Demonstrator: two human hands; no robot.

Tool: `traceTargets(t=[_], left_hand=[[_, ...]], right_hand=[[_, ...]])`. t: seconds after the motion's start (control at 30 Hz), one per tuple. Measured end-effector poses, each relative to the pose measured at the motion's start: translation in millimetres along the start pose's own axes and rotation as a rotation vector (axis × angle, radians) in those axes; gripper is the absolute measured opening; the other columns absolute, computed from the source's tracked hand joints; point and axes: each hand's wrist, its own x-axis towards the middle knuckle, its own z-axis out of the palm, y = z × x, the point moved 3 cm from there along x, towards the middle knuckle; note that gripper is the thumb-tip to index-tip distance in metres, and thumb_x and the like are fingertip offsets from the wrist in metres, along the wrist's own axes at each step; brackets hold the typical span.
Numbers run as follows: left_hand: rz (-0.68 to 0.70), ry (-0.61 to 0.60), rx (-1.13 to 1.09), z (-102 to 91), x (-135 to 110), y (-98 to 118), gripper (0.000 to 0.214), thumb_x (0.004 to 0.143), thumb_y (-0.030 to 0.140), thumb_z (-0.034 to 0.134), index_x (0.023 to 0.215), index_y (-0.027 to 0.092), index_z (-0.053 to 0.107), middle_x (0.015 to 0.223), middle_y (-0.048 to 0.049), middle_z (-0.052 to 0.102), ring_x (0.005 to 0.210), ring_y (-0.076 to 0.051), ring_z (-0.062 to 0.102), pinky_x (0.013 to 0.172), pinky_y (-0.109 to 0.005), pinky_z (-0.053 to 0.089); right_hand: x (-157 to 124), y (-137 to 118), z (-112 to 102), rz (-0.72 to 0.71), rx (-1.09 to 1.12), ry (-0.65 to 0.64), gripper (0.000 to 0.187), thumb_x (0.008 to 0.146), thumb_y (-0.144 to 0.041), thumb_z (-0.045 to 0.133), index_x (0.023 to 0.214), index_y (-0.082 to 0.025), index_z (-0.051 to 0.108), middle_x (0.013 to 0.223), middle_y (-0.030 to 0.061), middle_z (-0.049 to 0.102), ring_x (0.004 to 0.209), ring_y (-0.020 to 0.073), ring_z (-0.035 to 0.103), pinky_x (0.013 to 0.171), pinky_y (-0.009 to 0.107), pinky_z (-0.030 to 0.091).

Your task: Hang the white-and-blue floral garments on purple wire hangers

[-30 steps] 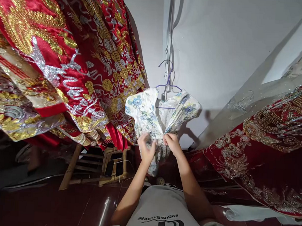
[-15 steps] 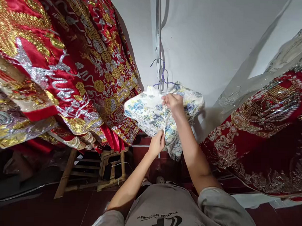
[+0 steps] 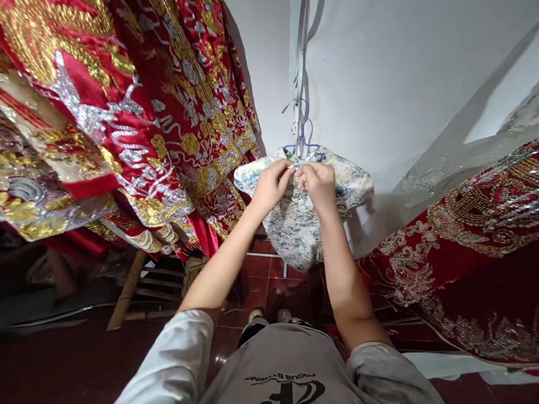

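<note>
A small white shirt (image 3: 290, 227) with a blue and yellow floral print hangs from a purple wire hanger (image 3: 303, 132) in front of the wall. At the left of its neckline my left hand (image 3: 274, 183) is closed, thumb and fingers pinching the collar edge. Just across from it my right hand (image 3: 315, 183) pinches the other side of the collar, fingers curled. The two sets of fingertips nearly meet at the centre front. Any fastening between them is too small to make out.
Red embroidered garments (image 3: 184, 103) hang close on the left. A beaded red gown (image 3: 486, 247) spreads on the right. A metal rail (image 3: 300, 54) runs down the white wall. Below left stands a bamboo chair (image 3: 129, 291) on the red tiled floor (image 3: 254, 285).
My left hand has moved up from the lower front of the shirt to the neckline, beside my right hand. The shirt's front now hangs down, no longer pulled taut. The view has shifted slightly.
</note>
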Motion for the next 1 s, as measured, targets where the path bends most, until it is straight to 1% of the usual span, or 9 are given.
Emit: traceTargets(t=[0.1, 0.2, 0.3, 0.43, 0.6, 0.73, 0.87, 0.93, 1.0], left_hand=[[0.048, -0.008, 0.082, -5.2, 10.1, 1.5, 0.014, 0.098, 0.025, 0.056, 0.093, 0.018, 0.067, 0.085, -0.0045, 0.067, 0.084, -0.019, 0.060, 0.083, -0.031, 0.043], [0.052, 0.029, 0.174, -6.6, 0.1, -3.0, 0.011, 0.097, 0.022, 0.055, 0.093, 0.018, 0.064, 0.089, -0.0049, 0.070, 0.085, -0.020, 0.061, 0.085, -0.033, 0.042], [0.039, -0.004, 0.262, -5.4, -8.9, -4.9, 0.011, 0.098, 0.023, 0.054, 0.091, 0.020, 0.062, 0.089, -0.0043, 0.071, 0.086, -0.020, 0.062, 0.087, -0.035, 0.042], [0.081, -0.006, 0.351, -3.6, -9.2, -0.2, 0.012, 0.097, 0.024, 0.056, 0.087, 0.021, 0.061, 0.084, -0.0032, 0.070, 0.086, -0.021, 0.062, 0.090, -0.037, 0.041], [0.088, 0.052, 0.305, -0.7, -7.3, 1.8, 0.011, 0.096, 0.023, 0.057, 0.086, 0.020, 0.061, 0.083, -0.0019, 0.070, 0.084, -0.020, 0.063, 0.087, -0.036, 0.041], [0.121, 0.059, 0.250, 7.2, -2.0, 9.9, 0.019, 0.095, 0.030, 0.063, 0.079, 0.021, 0.060, 0.076, -0.0011, 0.068, 0.080, -0.018, 0.061, 0.081, -0.034, 0.042], [0.128, 0.269, 0.199, 1.0, 6.9, 16.9, 0.022, 0.098, 0.034, 0.061, 0.080, 0.021, 0.059, 0.078, -0.0017, 0.066, 0.080, -0.018, 0.060, 0.077, -0.033, 0.043], [0.081, 0.459, 0.156, -18.9, 6.0, 5.3, 0.019, 0.098, 0.034, 0.061, 0.084, 0.021, 0.059, 0.081, -0.0016, 0.065, 0.080, -0.017, 0.059, 0.076, -0.033, 0.044], [0.005, 0.683, 0.094, -49.3, -3.2, -21.0, 0.018, 0.098, 0.032, 0.062, 0.085, 0.021, 0.058, 0.084, -0.0013, 0.064, 0.083, -0.016, 0.059, 0.077, -0.033, 0.045]], right_hand=[[-1.9, 9.0, 0.9, -0.005, -0.046, 0.038, 0.028, 0.088, -0.026, 0.054, 0.061, -0.020, 0.056, 0.049, -0.0045, 0.047, 0.048, 0.0105, 0.044, 0.054, 0.024, 0.036], [-11.2, 20.5, 2.5, 0.021, -0.101, 0.047, 0.031, 0.086, -0.027, 0.056, 0.056, -0.021, 0.054, 0.047, -0.0046, 0.045, 0.046, 0.0106, 0.041, 0.051, 0.025, 0.032], [-17.2, 26.6, 4.6, 0.025, -0.099, 0.070, 0.030, 0.084, -0.025, 0.055, 0.055, -0.021, 0.055, 0.046, -0.0041, 0.047, 0.046, 0.0109, 0.042, 0.050, 0.025, 0.031], [-15.5, 31.2, 9.2, 0.012, -0.037, 0.103, 0.029, 0.083, -0.025, 0.054, 0.055, -0.021, 0.054, 0.046, -0.0045, 0.046, 0.045, 0.0109, 0.041, 0.050, 0.025, 0.031], [-14.6, 35.5, 6.6, 0.005, 0.018, 0.123, 0.028, 0.084, -0.026, 0.052, 0.056, -0.022, 0.051, 0.046, -0.0051, 0.043, 0.046, 0.0110, 0.039, 0.051, 0.025, 0.032], [-7.4, 34.3, 1.6, -0.031, 0.013, 0.148, 0.029, 0.086, -0.029, 0.051, 0.057, -0.022, 0.051, 0.048, -0.0048, 0.044, 0.047, 0.0112, 0.040, 0.052, 0.025, 0.033], [-0.2, 44.0, 4.5, -0.027, -0.044, 0.096, 0.032, 0.083, -0.025, 0.052, 0.051, -0.022, 0.047, 0.046, -0.0040, 0.044, 0.047, 0.0110, 0.040, 0.053, 0.026, 0.032], [-8.9, 56.0, 3.2, 0.037, -0.097, 0.046, 0.033, 0.081, -0.023, 0.052, 0.048, -0.022, 0.047, 0.044, -0.0039, 0.042, 0.046, 0.0109, 0.039, 0.052, 0.027, 0.030], [-29.2, 71.1, -2.2, 0.119, -0.138, 0.013, 0.033, 0.079, -0.021, 0.052, 0.047, -0.022, 0.046, 0.042, -0.0043, 0.040, 0.045, 0.0107, 0.038, 0.052, 0.027, 0.029]])
